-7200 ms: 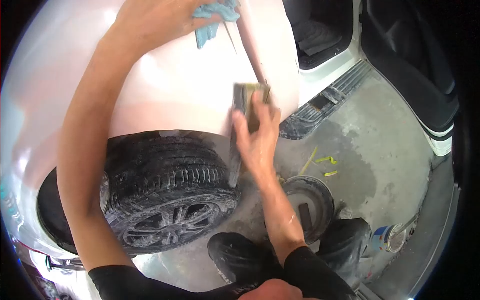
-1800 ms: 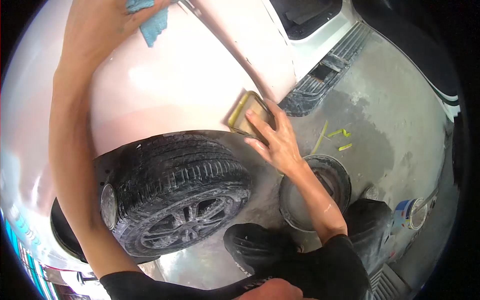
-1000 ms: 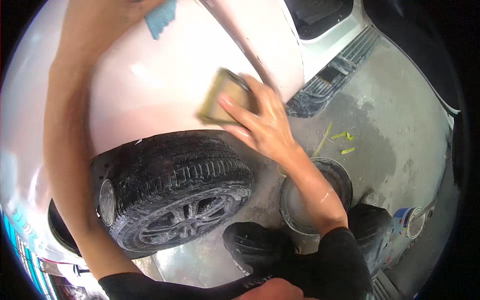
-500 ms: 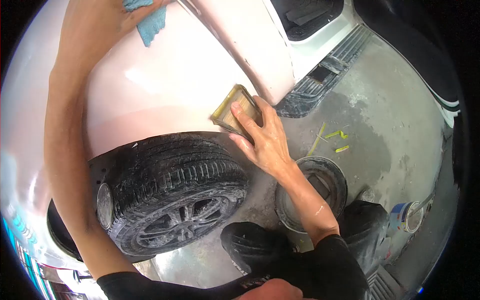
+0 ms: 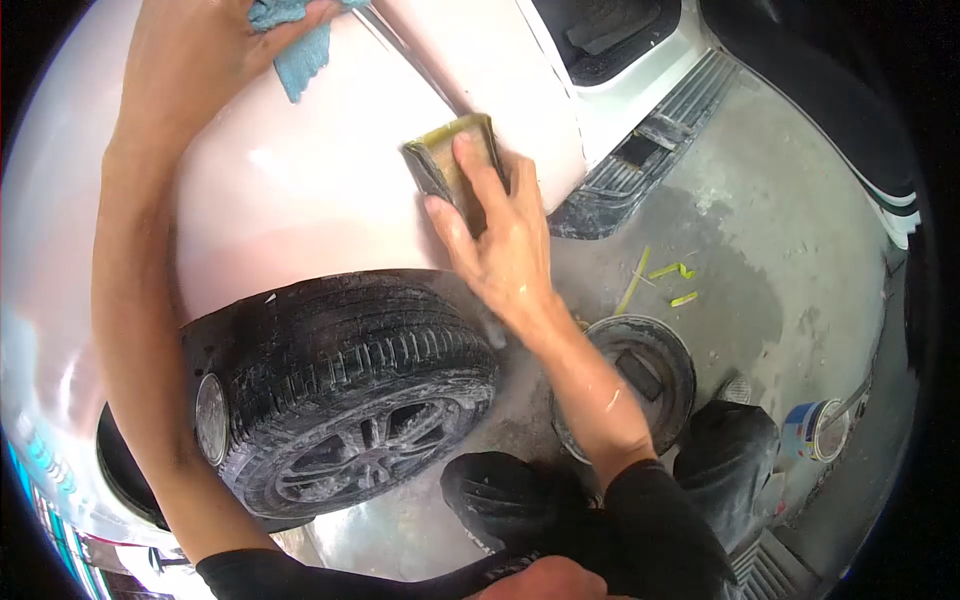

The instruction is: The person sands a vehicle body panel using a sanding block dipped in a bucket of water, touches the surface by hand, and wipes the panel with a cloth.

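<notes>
My right hand (image 5: 505, 240) is closed around a sanding block (image 5: 462, 165) wrapped in worn, yellowish-brown sandpaper. The block lies against the pinkish-white car fender (image 5: 340, 180), close to the seam beside the door (image 5: 530, 100). At the upper left, my left hand (image 5: 205, 45) rests over the fender with a blue cloth (image 5: 303, 65) in its fingers; part of the cloth hangs down on the panel. Some left fingers are cut off by the top edge of the view.
Below the fender is a dusty tire (image 5: 370, 350). A round black tub (image 5: 675, 370) with a dark block inside stands on the floor, near yellow-green scraps (image 5: 683, 299) and a paint can (image 5: 822, 430). A running board (image 5: 660, 140) runs under the open doorway.
My right hand and the sanding block have moved up the fender and slightly left, from near the wheel arch toward the door seam. My left hand stays at the cloth with only a slight shift.
</notes>
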The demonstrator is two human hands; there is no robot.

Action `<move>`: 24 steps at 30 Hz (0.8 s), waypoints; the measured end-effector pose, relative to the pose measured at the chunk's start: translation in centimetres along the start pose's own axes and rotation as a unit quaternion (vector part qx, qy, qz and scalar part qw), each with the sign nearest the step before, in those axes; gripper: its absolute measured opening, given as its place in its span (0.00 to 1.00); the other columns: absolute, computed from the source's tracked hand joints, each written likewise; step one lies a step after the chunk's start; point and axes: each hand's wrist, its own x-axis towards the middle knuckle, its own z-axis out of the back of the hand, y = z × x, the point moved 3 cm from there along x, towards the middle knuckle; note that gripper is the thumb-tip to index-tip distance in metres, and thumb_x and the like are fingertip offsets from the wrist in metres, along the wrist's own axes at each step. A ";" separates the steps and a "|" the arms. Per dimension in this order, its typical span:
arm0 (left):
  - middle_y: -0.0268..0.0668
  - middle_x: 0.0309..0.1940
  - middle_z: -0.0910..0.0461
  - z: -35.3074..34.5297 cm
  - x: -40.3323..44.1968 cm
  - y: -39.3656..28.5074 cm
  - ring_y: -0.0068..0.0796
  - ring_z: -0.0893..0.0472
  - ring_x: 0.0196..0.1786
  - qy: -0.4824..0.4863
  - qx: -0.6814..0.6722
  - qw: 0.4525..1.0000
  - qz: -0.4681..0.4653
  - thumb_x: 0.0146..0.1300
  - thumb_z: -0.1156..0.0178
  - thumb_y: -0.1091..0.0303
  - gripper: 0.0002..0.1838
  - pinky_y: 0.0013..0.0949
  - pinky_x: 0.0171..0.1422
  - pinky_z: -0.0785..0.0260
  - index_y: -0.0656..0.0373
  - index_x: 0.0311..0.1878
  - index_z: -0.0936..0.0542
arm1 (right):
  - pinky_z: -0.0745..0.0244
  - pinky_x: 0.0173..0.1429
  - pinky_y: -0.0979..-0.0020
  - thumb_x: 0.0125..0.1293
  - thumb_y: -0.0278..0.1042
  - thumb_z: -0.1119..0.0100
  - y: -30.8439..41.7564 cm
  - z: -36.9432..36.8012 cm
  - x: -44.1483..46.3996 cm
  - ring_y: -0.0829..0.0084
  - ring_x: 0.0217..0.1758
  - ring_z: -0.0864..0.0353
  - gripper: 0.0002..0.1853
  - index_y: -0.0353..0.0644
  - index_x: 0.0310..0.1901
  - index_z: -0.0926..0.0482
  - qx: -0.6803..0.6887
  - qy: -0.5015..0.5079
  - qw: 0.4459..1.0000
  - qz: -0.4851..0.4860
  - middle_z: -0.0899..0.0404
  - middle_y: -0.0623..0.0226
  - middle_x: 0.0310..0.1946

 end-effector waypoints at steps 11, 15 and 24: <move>0.31 0.40 0.19 0.9 0.4 -0.3 0.34 0.24 0.47 0.019 0.067 0.997 0.023 0.51 0.18 0.61 0.13 0.41 0.53 0.36 0.48 0.38 0.13 | 0.21 0.58 0.46 0.69 0.46 0.28 1.2 -0.1 -2.0 0.39 0.54 0.20 0.34 0.37 0.71 0.23 0.009 0.003 0.999 -0.040 0.26 0.40 0.53; 0.31 0.41 0.19 0.5 0.1 0.0 0.35 0.24 0.48 0.000 0.034 0.999 0.026 0.51 0.18 0.62 0.14 0.41 0.53 0.36 0.47 0.39 0.13 | 0.22 0.63 0.48 0.67 0.42 0.25 -0.1 0.4 -0.7 0.39 0.59 0.21 0.35 0.39 0.73 0.23 0.007 0.002 1.000 0.013 0.28 0.39 0.60; 0.33 0.50 0.14 0.3 -0.7 1.6 0.39 0.17 0.55 0.027 -0.001 0.999 0.031 0.56 0.19 0.61 0.16 0.45 0.57 0.28 0.51 0.46 0.12 | 0.23 0.71 0.52 0.67 0.41 0.24 -1.5 0.7 1.3 0.40 0.68 0.22 0.34 0.43 0.73 0.23 -0.027 0.006 0.994 0.106 0.29 0.41 0.68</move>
